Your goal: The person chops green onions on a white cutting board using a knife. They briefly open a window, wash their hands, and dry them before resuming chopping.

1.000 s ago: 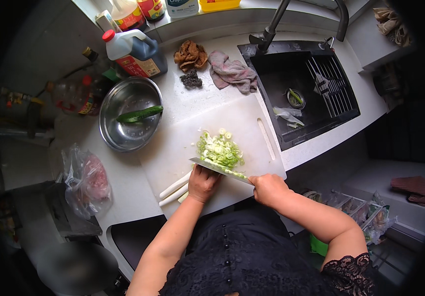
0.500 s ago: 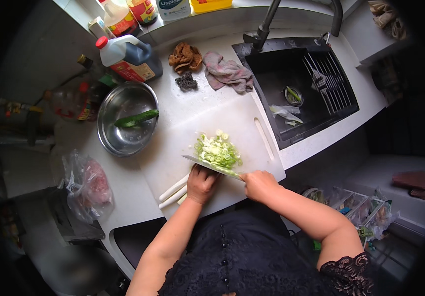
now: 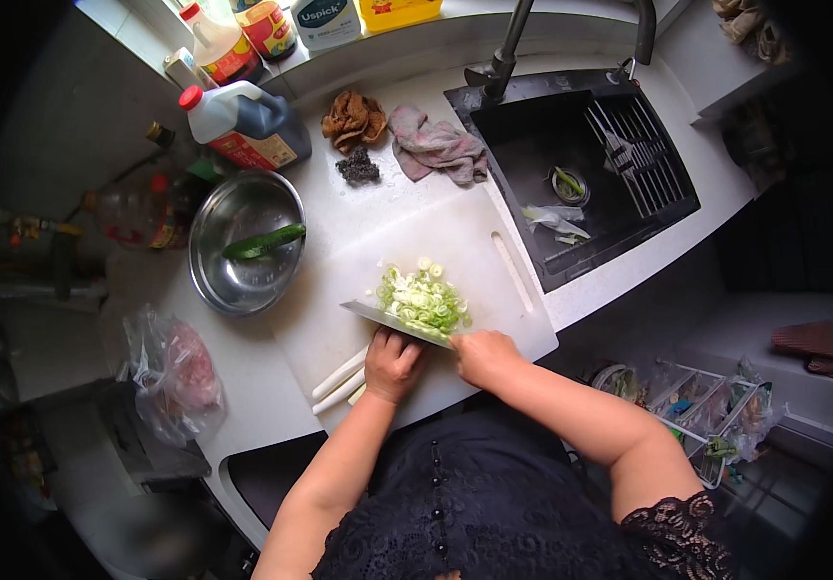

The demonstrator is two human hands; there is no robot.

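Note:
My right hand [image 3: 487,359] is wrapped round the handle of a kitchen knife [image 3: 387,321], whose blade slants across a white cutting board [image 3: 474,227]. Just behind the blade, my left hand [image 3: 394,365] presses with curled fingers on green onions; their long white stalks [image 3: 339,380] stick out to its left. The stalk ends under the fingers are hidden. Beyond the blade lies a loose heap of sliced green onion [image 3: 423,296], pale green and white, right against the steel.
Left of the board stands a steel bowl [image 3: 206,261] with a cucumber [image 3: 264,242] in it. A plastic bag of pinkish meat [image 3: 189,372] lies on the counter's left. Behind are a rag [image 3: 436,145], a scrubber [image 3: 359,166] and a large jug [image 3: 247,126]. A black sink [image 3: 523,145] is at right.
The knife and my right hand have shifted left along the cut line. My left hand stays at nearly the same spot on the stalks. The whole view has tilted slightly.

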